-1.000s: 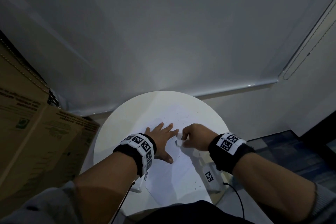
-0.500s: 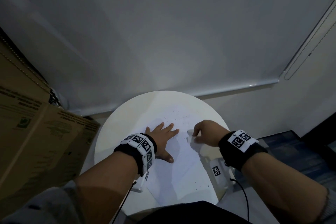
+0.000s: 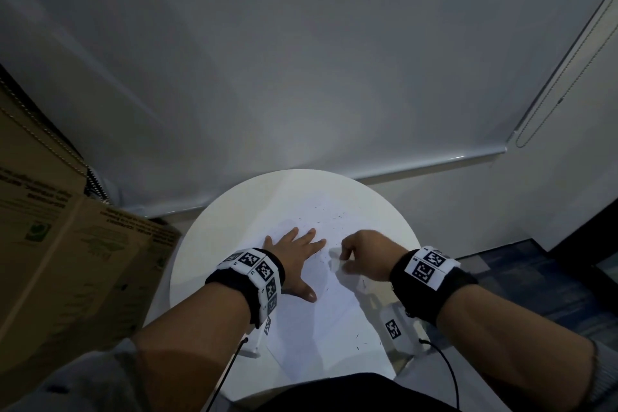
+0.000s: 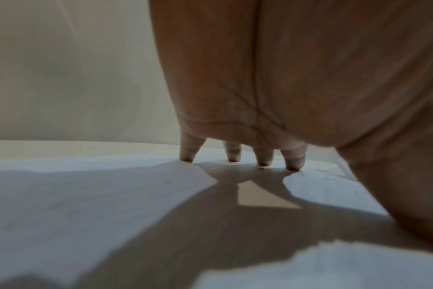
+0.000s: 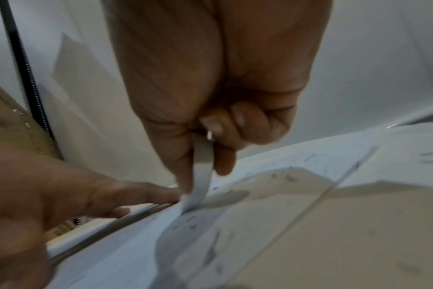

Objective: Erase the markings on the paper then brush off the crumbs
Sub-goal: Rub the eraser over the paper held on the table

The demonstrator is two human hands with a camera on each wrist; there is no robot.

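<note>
Eraser (image 5: 201,176) visible in wrist view only

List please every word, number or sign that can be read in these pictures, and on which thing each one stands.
No text can be read.
Cardboard box: lines of green print and a green logo, too blurred to read.
Wrist bands: black-and-white square marker codes; small digits beside them, too small to read.
Paper: only scattered dark specks, no writing.

The left hand (image 3: 294,261) is lying flat on the paper (image 3: 321,328), blocking its nine o'clock side. The right hand (image 3: 364,254) is occupying three o'clock. Bare table (image 3: 254,197) toward twelve is staying passable; a cardboard box (image 3: 67,261) is crowding nine.
</note>
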